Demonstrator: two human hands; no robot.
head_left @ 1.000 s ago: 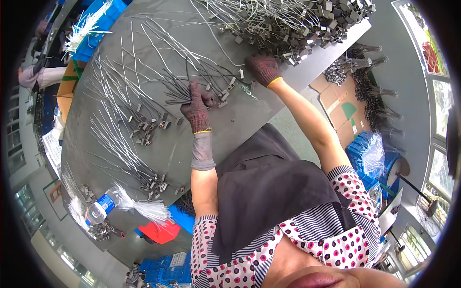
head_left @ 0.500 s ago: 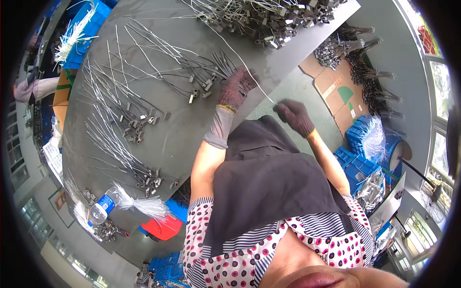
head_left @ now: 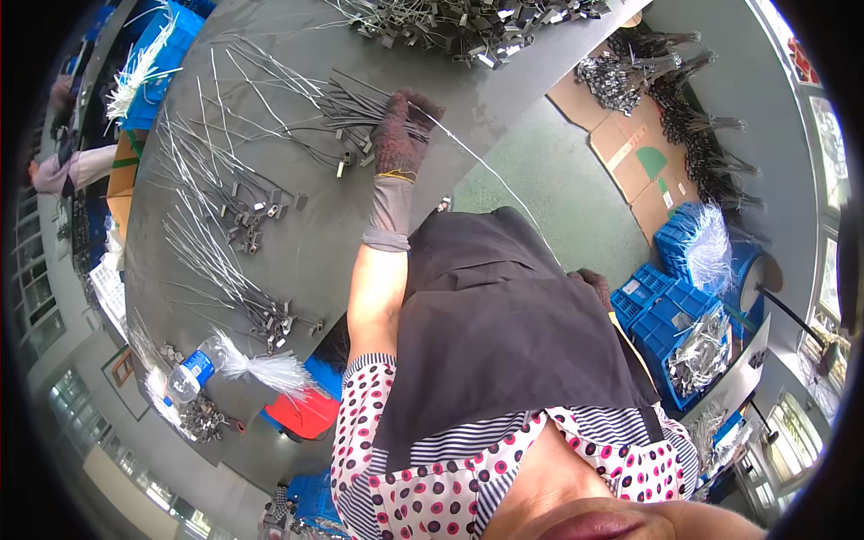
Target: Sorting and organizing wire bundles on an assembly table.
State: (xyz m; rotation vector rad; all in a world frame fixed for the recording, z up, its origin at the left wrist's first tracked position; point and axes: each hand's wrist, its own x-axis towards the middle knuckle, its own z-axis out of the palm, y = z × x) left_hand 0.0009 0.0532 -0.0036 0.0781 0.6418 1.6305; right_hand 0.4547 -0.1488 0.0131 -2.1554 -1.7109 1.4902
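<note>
My left hand (head_left: 405,135), in a dark knitted work glove, is closed around a bundle of dark cables (head_left: 349,106) above the grey table. Small connectors (head_left: 346,162) hang at one end of the bundle. A long pale wire (head_left: 499,175) runs taut from the left hand past the table edge to my right hand (head_left: 591,283). That hand, gloved too, is low beside the dark apron, which partly hides it. Its fingers appear closed on the wire's end. More cables with connectors (head_left: 243,202) lie in loose fans on the table left of my left hand.
A large heap of cables with connectors (head_left: 477,27) covers the table's far side. A plastic bottle (head_left: 191,373) lies at the left edge near white ties. On the right are cardboard (head_left: 621,153) with cable bundles and blue crates (head_left: 661,301). A person's sleeve (head_left: 85,166) shows far left.
My right hand has drawn back toward my right side, pulling the wire out straighter. My left hand has shifted slightly left with the cable bundle.
</note>
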